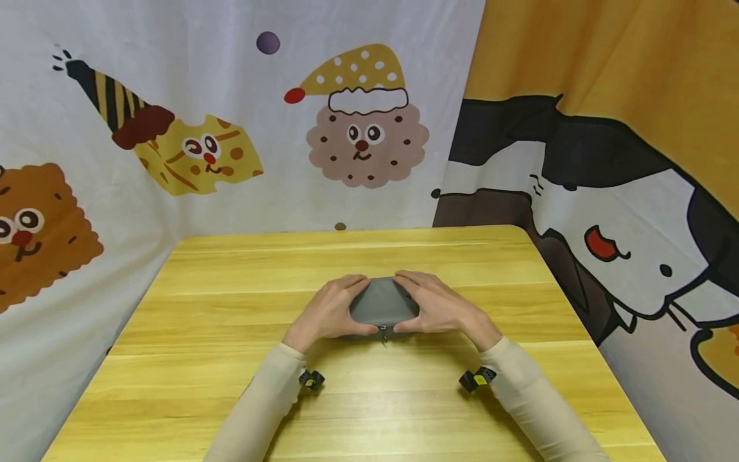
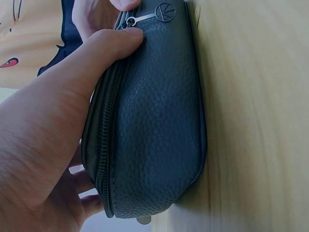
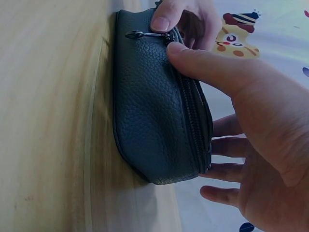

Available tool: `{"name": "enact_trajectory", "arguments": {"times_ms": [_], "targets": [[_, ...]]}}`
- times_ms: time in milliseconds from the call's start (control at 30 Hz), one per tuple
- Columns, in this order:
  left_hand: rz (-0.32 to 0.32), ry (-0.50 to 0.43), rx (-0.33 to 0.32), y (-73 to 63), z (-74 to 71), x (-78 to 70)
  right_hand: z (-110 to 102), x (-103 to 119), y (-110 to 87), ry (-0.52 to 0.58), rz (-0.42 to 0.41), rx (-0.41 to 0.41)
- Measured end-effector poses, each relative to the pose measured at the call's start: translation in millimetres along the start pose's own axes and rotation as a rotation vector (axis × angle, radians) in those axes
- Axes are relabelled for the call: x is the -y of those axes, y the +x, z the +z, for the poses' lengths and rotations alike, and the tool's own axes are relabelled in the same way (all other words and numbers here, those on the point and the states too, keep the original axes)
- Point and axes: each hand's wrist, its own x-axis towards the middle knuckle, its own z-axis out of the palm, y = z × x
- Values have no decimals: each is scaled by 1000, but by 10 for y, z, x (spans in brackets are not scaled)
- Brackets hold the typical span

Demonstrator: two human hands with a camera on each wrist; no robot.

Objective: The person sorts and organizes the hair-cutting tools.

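Observation:
A grey, pebbled leather-look zip pouch [image 1: 382,301] sits on the wooden table, its zip running along the upper edge of the front side. My left hand [image 1: 331,307] grips its left end, thumb on the front by the zip and fingers round the far side. From the right, my right hand [image 1: 439,303] holds the other end the same way. Between the two thumb tips hangs the metal zip pull [image 2: 148,16], which ends in a round openwork tag. Both wrist views show the zip's teeth [image 3: 192,113] closed along the edge.
The pale wooden table [image 1: 231,385] spreads around the pouch on all sides. Behind it hangs a white cloth [image 1: 219,51] printed with cartoon biscuits, and at the right a yellow, black and white printed cloth [image 1: 606,58]. Each sleeve carries a small black wrist camera [image 1: 312,380].

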Motion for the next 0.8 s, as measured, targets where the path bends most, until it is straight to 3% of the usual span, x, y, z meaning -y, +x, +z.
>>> {"name": "enact_trajectory", "arguments": {"times_ms": [300, 633, 800], "targets": [[43, 125, -49, -113, -52, -143, 32, 6, 6, -8, -3, -5], [163, 151, -262, -239, -105, -483, 2, 12, -7, -40, -15, -13], [180, 156, -290, -279, -15, -628, -1, 10, -19, -35, -12, -14]]}}
